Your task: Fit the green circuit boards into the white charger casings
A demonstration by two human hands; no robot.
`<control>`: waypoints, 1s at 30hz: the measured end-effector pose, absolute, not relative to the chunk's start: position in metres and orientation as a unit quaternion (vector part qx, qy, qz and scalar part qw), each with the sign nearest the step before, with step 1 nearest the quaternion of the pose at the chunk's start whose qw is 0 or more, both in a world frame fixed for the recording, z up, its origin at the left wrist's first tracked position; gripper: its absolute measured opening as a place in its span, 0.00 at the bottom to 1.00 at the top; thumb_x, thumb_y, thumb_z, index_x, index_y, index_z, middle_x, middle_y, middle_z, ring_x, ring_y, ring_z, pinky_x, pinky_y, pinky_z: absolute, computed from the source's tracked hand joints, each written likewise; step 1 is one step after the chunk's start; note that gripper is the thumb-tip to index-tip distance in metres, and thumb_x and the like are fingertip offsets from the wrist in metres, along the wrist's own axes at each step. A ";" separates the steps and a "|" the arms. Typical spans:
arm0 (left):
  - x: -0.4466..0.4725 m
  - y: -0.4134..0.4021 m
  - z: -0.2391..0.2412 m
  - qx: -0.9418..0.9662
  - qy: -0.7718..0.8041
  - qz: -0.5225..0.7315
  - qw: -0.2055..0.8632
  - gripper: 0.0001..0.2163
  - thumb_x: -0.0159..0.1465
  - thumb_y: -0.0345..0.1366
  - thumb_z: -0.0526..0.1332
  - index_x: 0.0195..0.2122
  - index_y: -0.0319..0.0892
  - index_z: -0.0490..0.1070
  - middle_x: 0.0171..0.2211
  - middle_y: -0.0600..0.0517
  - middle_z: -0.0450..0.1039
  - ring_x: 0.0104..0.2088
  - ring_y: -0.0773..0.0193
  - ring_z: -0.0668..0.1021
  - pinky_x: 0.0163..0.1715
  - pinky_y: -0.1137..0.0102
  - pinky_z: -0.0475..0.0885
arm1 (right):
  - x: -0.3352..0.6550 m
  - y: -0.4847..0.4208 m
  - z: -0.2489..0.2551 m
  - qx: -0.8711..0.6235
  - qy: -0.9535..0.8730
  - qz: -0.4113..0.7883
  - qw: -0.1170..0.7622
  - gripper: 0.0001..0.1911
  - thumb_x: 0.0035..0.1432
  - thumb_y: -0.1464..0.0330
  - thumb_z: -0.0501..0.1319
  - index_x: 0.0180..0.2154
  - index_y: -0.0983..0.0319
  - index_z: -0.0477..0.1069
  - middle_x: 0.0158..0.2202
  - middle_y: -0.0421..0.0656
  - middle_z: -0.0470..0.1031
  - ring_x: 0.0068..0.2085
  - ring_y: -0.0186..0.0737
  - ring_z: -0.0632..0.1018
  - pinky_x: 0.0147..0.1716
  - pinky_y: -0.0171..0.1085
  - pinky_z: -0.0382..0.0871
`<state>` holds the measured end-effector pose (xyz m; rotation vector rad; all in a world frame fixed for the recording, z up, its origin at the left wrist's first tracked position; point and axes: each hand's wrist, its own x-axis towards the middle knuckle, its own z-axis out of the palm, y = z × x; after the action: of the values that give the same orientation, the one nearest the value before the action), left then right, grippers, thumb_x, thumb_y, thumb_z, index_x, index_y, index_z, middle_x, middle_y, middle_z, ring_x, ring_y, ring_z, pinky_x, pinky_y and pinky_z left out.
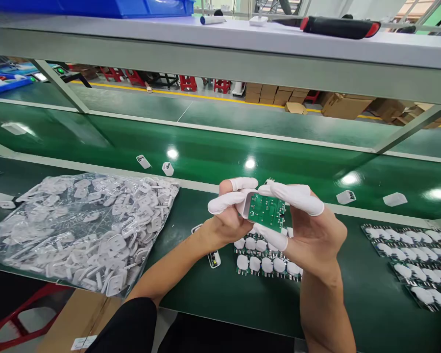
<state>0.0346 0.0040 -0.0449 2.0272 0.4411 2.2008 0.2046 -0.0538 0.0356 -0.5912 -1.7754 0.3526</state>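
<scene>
Both hands are raised over the green bench, each fingertip in a white finger cot. My left hand [226, 213] pinches a white plastic housing [245, 205] from the left. My right hand [308, 223] grips a small green circuit board [267, 212] by its edges, held against the open side of the housing. Below the hands lies a row of circuit boards with white round parts [266, 260].
A clear bag of white plug caps [84, 228] lies at the left. More board strips [411, 260] lie at the right. Loose white housings [346, 197] sit on the green conveyor belt [206, 147] beyond. A grey shelf [220, 44] hangs overhead. A cardboard box [77, 318] stands below.
</scene>
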 end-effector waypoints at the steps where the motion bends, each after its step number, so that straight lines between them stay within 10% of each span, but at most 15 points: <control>1: 0.035 0.004 -0.045 0.668 0.142 0.728 0.059 0.33 0.70 0.37 0.78 0.67 0.56 0.58 0.62 0.45 0.77 0.53 0.53 0.89 0.48 0.56 0.91 | 0.204 -0.054 0.036 -0.252 -0.762 0.146 0.579 0.43 0.62 0.75 0.77 0.74 0.44 0.72 0.59 0.43 0.88 0.55 0.54 0.88 0.52 0.57 0.89; 30: 0.034 -0.005 -0.033 0.683 0.166 0.710 0.036 0.30 0.68 0.45 0.78 0.62 0.56 0.60 0.57 0.47 0.78 0.52 0.53 0.88 0.52 0.51 0.90 | 0.207 -0.054 0.038 -0.242 -0.789 0.116 0.553 0.43 0.61 0.78 0.73 0.72 0.43 0.74 0.57 0.44 0.86 0.52 0.54 0.87 0.46 0.56 0.88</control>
<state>0.0341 -0.0054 -0.0325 2.0984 0.5111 2.1824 0.2074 -0.0538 0.0382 -0.5724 -1.8655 0.2734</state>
